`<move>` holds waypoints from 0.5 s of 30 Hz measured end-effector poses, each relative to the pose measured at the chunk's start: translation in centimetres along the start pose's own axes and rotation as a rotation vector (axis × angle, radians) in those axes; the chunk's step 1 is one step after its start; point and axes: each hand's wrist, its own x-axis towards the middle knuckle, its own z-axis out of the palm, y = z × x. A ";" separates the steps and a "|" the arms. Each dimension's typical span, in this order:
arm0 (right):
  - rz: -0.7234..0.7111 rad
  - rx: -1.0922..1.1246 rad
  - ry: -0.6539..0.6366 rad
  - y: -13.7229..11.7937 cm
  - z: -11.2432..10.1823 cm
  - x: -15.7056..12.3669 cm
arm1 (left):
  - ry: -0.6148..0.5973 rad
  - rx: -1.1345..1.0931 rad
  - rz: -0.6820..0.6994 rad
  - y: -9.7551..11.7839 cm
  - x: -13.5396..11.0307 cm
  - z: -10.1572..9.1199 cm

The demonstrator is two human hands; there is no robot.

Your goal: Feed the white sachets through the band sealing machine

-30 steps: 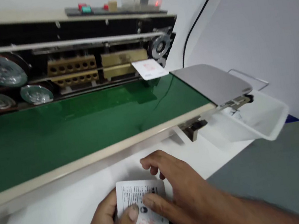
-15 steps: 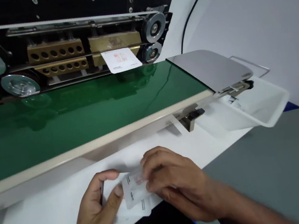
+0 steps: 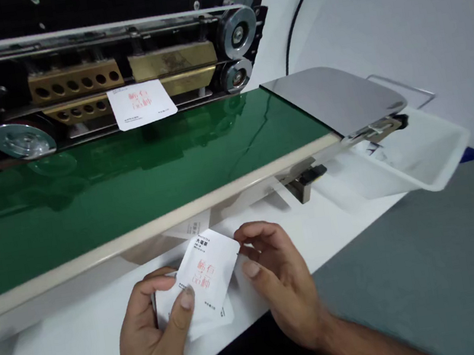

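Note:
My left hand is shut on a small stack of white sachets, with its thumb pressing on the top. Lying tilted on the stack, a white sachet with red print sticks out toward the machine. My right hand stands open beside it, and a fingertip touches the sachet's right corner while the thumb stays off it. Another printed white sachet stands upright against the far side of the green conveyor belt, in front of the brass blocks of a band sealer.
Behind the belt are steel wheels and black belts of the sealer. A curved steel plate and a white plastic tray sit at the belt's right end. A white paper lies under the belt's front rail. Grey matting lies at right.
The upright sachet has travelled left along the sealer. My hands have parted, and the top sachet now lies fanned out from the stack, held in my left hand.

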 end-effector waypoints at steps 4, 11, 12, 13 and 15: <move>0.285 -0.017 -0.129 -0.4 0.5 -0.2 | 0.081 0.067 0.174 0.0 -0.6 0.7; 0.430 0.063 -0.257 -1.4 -1.0 1.6 | -0.075 -0.003 -0.089 1.5 -1.8 1.9; 0.438 0.067 -0.270 -1.4 -1.0 1.6 | -0.094 -0.012 -0.093 1.5 -1.8 1.9; 0.444 0.064 -0.272 -1.4 -1.0 1.5 | -0.111 -0.024 -0.100 1.5 -1.8 2.0; 0.421 0.013 -0.253 -1.6 -0.6 0.8 | -0.130 -0.059 -0.122 1.3 -1.9 2.2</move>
